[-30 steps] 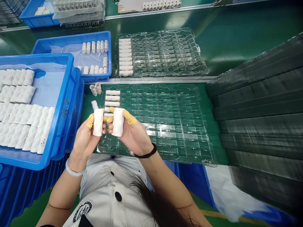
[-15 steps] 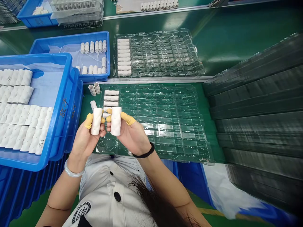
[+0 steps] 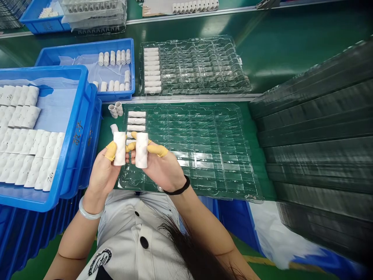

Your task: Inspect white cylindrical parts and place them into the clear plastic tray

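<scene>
A green table [image 3: 257, 144] runs across the view, with a raised green level [image 3: 279, 50] behind it. At the right edge stands a tall dark stack [image 3: 320, 136], perhaps of nested plastic trays, though the blur there makes it hard to be sure.

Over the near left part of the table, the left hand [image 3: 101, 171] grips a white, bumpy-sided cylinder [image 3: 119, 148] upright between thumb and fingers. The right hand [image 3: 166, 169] holds a second white, bumpy-sided cylinder [image 3: 142, 150] the same way, the two pieces side by side with a narrow gap between them. Yellow rubber finger covers [image 3: 110, 151] sit on digits of both hands.

Beneath and beyond the hands lies a clear plastic compartment tray [image 3: 204, 147], white cylinders [image 3: 136, 121] lying in its left column. Just beside its far left corner stand two hollow white tubes [image 3: 115, 109], and another white tube [image 3: 114, 127] shows partly behind the left-hand piece.

On the raised level, a further clear tray [image 3: 204, 66] carries a left column of white pieces [image 3: 152, 68]; a shallow blue plastic bin [image 3: 133, 58] sits beside it. At the left, a larger blue plastic crate [image 3: 70, 155] holds rows of white cylindrical pieces [image 3: 29, 142].
</scene>
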`<state>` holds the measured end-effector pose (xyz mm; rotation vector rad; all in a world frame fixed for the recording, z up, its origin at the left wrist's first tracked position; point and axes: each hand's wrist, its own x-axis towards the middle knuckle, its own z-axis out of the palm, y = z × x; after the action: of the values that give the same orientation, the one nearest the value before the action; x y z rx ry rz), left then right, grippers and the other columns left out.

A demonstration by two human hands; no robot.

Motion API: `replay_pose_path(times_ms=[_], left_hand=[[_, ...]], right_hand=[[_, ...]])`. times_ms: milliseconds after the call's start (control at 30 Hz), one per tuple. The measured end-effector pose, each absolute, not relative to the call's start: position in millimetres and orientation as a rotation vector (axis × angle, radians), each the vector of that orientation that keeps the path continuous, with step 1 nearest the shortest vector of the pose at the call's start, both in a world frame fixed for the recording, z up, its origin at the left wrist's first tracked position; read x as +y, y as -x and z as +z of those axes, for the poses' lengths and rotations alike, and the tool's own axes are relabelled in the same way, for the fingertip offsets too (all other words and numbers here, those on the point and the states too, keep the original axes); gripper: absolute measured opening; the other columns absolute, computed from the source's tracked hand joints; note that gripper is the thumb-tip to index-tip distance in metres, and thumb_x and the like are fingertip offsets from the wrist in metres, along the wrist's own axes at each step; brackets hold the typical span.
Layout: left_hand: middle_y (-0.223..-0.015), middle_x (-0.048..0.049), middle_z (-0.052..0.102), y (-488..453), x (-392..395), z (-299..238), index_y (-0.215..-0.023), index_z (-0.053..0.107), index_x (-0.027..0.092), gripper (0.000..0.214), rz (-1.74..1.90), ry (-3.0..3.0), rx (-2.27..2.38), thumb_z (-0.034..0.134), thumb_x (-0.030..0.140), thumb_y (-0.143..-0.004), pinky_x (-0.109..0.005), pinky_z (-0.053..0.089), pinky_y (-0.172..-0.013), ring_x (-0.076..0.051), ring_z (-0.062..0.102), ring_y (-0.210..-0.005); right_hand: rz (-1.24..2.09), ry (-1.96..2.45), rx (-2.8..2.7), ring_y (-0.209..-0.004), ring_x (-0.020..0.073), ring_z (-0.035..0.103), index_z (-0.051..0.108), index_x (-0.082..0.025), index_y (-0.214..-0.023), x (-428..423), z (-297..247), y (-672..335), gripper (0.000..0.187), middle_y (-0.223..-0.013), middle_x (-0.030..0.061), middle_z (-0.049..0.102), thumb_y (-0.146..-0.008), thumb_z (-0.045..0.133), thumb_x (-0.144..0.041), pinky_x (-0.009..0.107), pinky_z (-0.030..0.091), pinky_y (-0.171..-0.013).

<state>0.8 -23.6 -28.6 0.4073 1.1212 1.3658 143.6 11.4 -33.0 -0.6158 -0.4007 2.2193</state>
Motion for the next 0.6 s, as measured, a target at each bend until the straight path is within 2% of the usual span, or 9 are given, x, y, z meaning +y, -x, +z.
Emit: replay_pose_path(times_ms=[100, 200, 300, 400, 467, 600], left_hand=[[-0.087, -0.0105, 0.071, -1.1, -22.1, -30.0, -0.095, 0.073, 0.008, 0.030, 1.384, -0.357, 1.126, 0.069, 0.037, -0.089, -0.027, 0.055, -0.068, -0.016, 0.066, -0.074], [-0.082, -0.0091, 0.070, 0.2, -21.8, -30.0, -0.092, 0.072, 0.010, 0.025, 1.376, -0.314, 1.114, 0.063, 0.033, -0.093, -0.026, 0.054, -0.065, -0.016, 0.065, -0.069], [-0.075, -0.0081, 0.066, 1.9, -22.3, -29.4, -0.091, 0.072, 0.010, 0.033, 1.329, -0.321, 1.061, 0.055, 0.038, -0.098, -0.025, 0.053, -0.061, -0.015, 0.062, -0.066], [-0.071, -0.0075, 0.063, 2.3, -22.5, -28.7, -0.089, 0.071, 0.010, 0.035, 1.303, -0.329, 1.038, 0.056, 0.041, -0.097, -0.024, 0.052, -0.059, -0.014, 0.059, -0.063], [-0.072, -0.0080, 0.064, 1.6, -22.1, -28.2, -0.088, 0.071, 0.009, 0.034, 1.300, -0.307, 1.048, 0.057, 0.039, -0.097, -0.022, 0.050, -0.055, -0.013, 0.060, -0.062], [-0.079, -0.0098, 0.068, -0.3, -20.9, -27.9, -0.087, 0.071, 0.009, 0.032, 1.286, -0.277, 1.060, 0.056, 0.035, -0.098, -0.021, 0.049, -0.054, -0.012, 0.061, -0.061]], right_hand=[[2.205, 0.643, -0.393, -0.078, 0.0187, 0.065, 0.062, -0.017, -0.107, 12.0, -31.2, -142.9, 0.027, -0.089, 0.0057, 0.071, -0.082, 0.057, -0.026, 0.037, 0.056, -0.080], [2.174, 0.663, -0.439, -0.077, 0.0178, 0.067, 0.064, -0.017, -0.104, 11.5, -31.9, -144.3, 0.024, -0.088, 0.0049, 0.072, -0.081, 0.062, -0.024, 0.036, 0.057, -0.080], [2.142, 0.657, -0.482, -0.071, 0.0149, 0.066, 0.062, -0.018, -0.095, 9.2, -33.5, -145.3, 0.023, -0.079, 0.0015, 0.071, -0.076, 0.073, -0.023, 0.030, 0.058, -0.072], [2.116, 0.680, -0.530, -0.064, 0.0126, 0.064, 0.061, -0.019, -0.096, 7.1, -34.5, -144.1, 0.028, -0.073, -0.0005, 0.070, -0.075, 0.079, -0.026, 0.025, 0.056, -0.065], [2.091, 0.715, -0.504, -0.065, 0.0128, 0.065, 0.062, -0.019, -0.102, 7.0, -34.9, -142.8, 0.028, -0.074, 0.0005, 0.070, -0.081, 0.076, -0.030, 0.025, 0.057, -0.065], [2.068, 0.734, -0.409, -0.080, 0.0184, 0.069, 0.064, -0.016, -0.111, 9.2, -36.1, -142.0, 0.025, -0.092, 0.0064, 0.073, -0.090, 0.061, -0.030, 0.033, 0.061, -0.072]])
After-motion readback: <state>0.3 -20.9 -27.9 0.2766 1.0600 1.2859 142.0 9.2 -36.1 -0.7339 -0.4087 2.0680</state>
